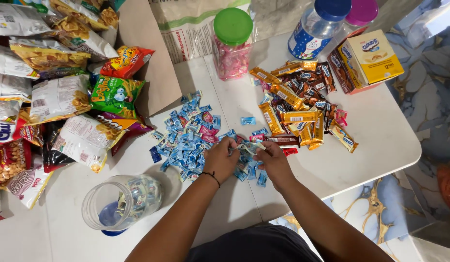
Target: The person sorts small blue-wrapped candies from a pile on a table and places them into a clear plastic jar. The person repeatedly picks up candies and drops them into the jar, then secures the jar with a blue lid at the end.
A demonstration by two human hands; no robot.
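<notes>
My left hand [220, 159] and my right hand [273, 162] meet at the near edge of a heap of small blue wrapped candies [186, 138] on the white table [380, 136]. Both hands pinch a small bunch of these blue candies [246, 149] between their fingertips. A few pink candies lie mixed into the heap. An open clear plastic jar [120, 201] lies on its side to the near left, with some candies inside and its blue lid under it.
A pile of orange and brown chocolate bars [300, 104] lies to the right. Behind stand a green-lidded jar of pink candies [232, 43], a blue-lidded jar [317, 26], a pink-lidded jar [360, 12] and a yellow box [370, 56]. Snack bags [60, 97] crowd the left.
</notes>
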